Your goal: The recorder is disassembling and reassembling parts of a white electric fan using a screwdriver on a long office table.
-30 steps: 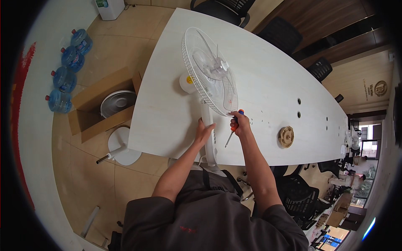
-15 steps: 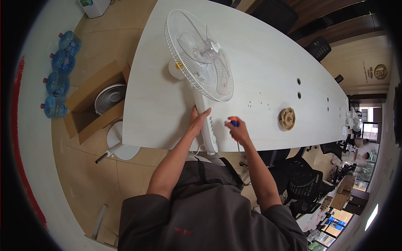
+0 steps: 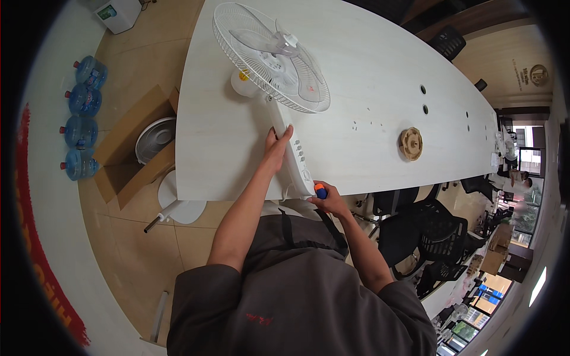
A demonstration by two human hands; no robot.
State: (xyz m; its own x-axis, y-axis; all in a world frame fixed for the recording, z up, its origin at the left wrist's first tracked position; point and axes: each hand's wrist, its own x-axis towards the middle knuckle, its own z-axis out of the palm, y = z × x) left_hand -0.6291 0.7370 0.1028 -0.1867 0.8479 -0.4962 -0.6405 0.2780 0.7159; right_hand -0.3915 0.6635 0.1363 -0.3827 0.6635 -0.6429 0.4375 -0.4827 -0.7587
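Observation:
A white electric fan lies tilted on the table, its control column pointing toward me. Its clear blades face up in front of a white wire grille. Around the column's middle, my left hand is closed. My right hand grips a screwdriver with an orange and blue handle, right beside the column's lower end at the table edge. The screwdriver's tip is hidden, so I cannot tell whether it touches the fan.
Several small screws and a round tan part lie on the white table. At left are an open carton holding a wire grille, a white round base with a pole, and blue water bottles. Black chairs stand at right.
My right hand has brought the screwdriver down and left to the column's lower end. The view has shifted slightly; my left hand still holds the column.

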